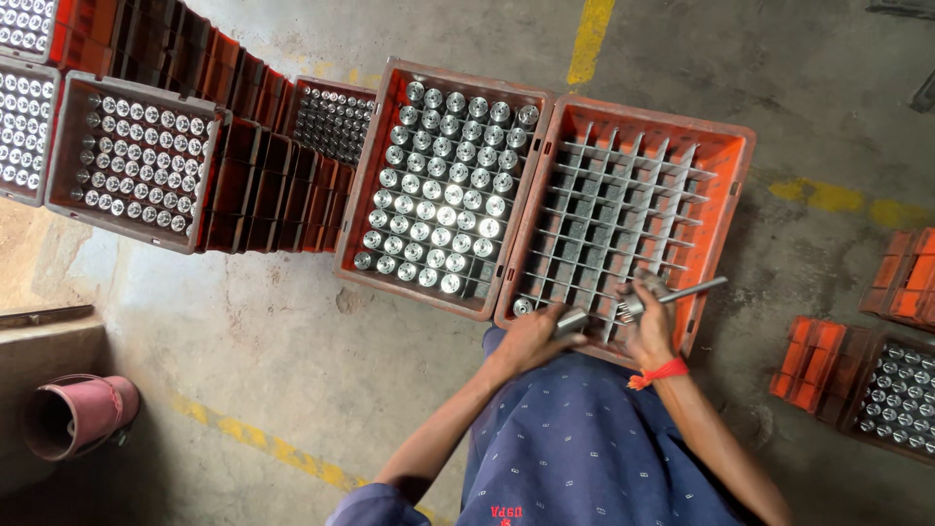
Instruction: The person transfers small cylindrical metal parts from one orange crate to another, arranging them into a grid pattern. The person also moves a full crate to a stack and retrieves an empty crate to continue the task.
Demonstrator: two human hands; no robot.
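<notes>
Seen from above my head, a pink bucket [73, 414] lies tipped on the concrete floor [273, 331] at eight o'clock. At ten o'clock stand orange crates, one grey tray [131, 161] packed with shiny metal cylinders. At twelve o'clock an orange crate [443, 185] is nearly full of upright steel cylinders. Touching its right side is a second orange crate [726, 156] with an almost bare grey divider grid. My left hand [526, 341] rests at that crate's near rim, its grip closed around a short steel cylinder [571, 322]. My right hand [648, 326], red thread at the wrist, has its grip closed on a thin metal rod [693, 290] pointing toward two o'clock. More crates sit at three o'clock.
</notes>
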